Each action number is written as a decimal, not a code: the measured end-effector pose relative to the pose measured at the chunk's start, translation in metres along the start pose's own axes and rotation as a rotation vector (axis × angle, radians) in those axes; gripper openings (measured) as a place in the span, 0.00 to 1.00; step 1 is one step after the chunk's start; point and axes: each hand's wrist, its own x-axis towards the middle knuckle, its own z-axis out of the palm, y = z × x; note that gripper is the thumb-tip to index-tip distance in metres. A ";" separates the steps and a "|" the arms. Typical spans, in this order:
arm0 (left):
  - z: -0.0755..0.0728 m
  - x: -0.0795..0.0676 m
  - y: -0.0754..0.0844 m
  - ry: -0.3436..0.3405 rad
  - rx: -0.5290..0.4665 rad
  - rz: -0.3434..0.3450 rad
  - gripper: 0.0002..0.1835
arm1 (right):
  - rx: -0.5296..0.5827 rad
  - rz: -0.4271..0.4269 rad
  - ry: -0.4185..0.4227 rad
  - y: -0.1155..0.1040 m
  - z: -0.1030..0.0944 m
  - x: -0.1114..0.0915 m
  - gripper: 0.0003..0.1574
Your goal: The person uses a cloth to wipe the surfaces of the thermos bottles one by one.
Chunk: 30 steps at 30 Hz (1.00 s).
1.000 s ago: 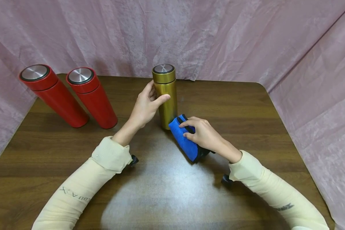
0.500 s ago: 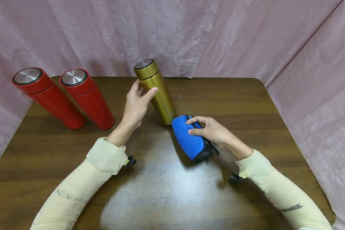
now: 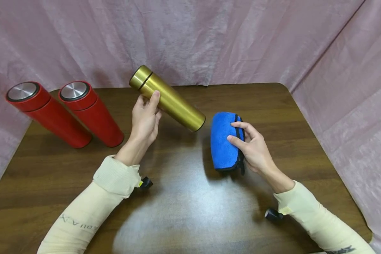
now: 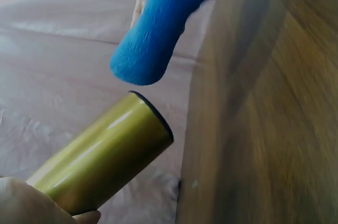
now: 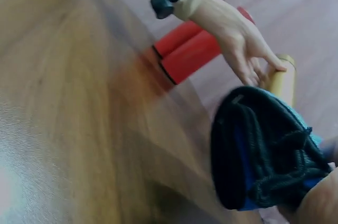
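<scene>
Above the tabletop (image 3: 282, 123), the left grip (image 3: 144, 120) is clasping the tilted gold flask (image 3: 176, 106), likely stiff, slick and best held mid-body, while beside it the right grip (image 3: 255, 148) is pinching the cloth (image 3: 223, 143), probably soft and light, near its dark edging.

Head view: the gold flask (image 3: 173, 102) is concealing fingers of the left hand (image 3: 143, 120); print (image 3: 341, 250) on the right sleeve (image 3: 330, 224) is showing illegibly. Left wrist view: the lower-left corner is cropping that hand. Right wrist view: the edge is cropping the right hand (image 5: 319, 200); the bench (image 5: 105, 86) is blurring.
</scene>
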 end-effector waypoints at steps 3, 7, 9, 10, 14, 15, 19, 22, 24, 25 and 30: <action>0.001 -0.004 0.001 0.006 -0.047 -0.029 0.14 | 0.082 -0.129 0.086 0.003 0.011 -0.004 0.24; 0.002 -0.009 0.002 -0.002 -0.073 -0.045 0.14 | 0.170 -0.347 0.164 0.011 0.029 -0.008 0.24; 0.003 -0.011 0.003 0.006 -0.095 -0.057 0.14 | 0.188 -0.423 0.181 0.013 0.037 -0.008 0.24; 0.004 -0.012 0.003 0.013 -0.107 -0.063 0.15 | 0.187 -0.447 0.184 0.014 0.040 -0.007 0.24; 0.006 -0.016 0.003 0.042 -0.155 -0.085 0.16 | 0.163 -0.499 0.191 0.013 0.047 0.000 0.24; 0.006 -0.017 0.003 0.045 -0.160 -0.088 0.17 | 0.155 -0.505 0.193 0.013 0.047 0.002 0.24; 0.005 -0.017 0.002 0.051 -0.179 -0.098 0.17 | 0.141 -0.531 0.217 0.012 0.048 0.012 0.23; 0.005 -0.017 0.003 0.052 -0.197 -0.105 0.18 | 0.139 -0.556 0.234 0.010 0.048 0.019 0.22; 0.005 -0.016 0.003 0.055 -0.210 -0.102 0.19 | 0.134 -0.565 0.241 0.009 0.048 0.024 0.22; 0.004 -0.016 0.004 0.056 -0.214 -0.101 0.19 | 0.133 -0.567 0.243 0.008 0.048 0.027 0.22; 0.004 -0.016 0.005 0.050 -0.225 -0.097 0.21 | 0.110 -0.542 0.271 0.007 0.047 0.041 0.21</action>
